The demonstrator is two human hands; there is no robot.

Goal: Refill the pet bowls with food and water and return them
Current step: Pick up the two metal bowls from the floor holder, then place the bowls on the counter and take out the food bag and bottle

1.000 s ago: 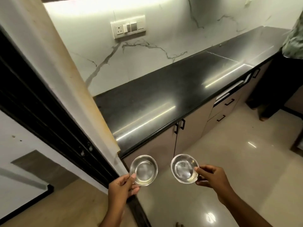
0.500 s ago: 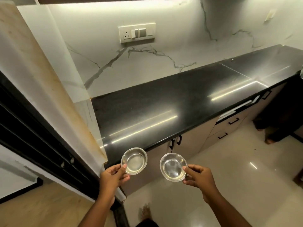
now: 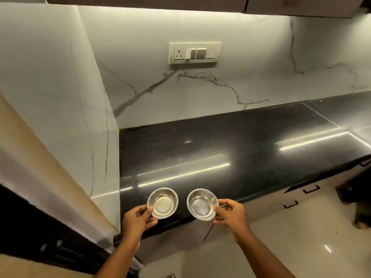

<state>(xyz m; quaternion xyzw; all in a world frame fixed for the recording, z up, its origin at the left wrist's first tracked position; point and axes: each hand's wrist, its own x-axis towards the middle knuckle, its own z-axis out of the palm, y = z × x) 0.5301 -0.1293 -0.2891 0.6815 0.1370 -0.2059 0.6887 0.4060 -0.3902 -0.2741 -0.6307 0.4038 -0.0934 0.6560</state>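
Steel, round and shallow, the left bowl (image 3: pixel 162 203) and the right bowl (image 3: pixel 202 204) sit mouths-up side by side over the front edge of the black countertop (image 3: pixel 220 149); being round, neither has a long axis. Whether they touch the counter or hang just above it is unclear, and glare hides their contents. The left hand (image 3: pixel 138 219) pinches its bowl's near rim; the right hand (image 3: pixel 230 215) pinches the other's right rim, both forearms reaching forward.
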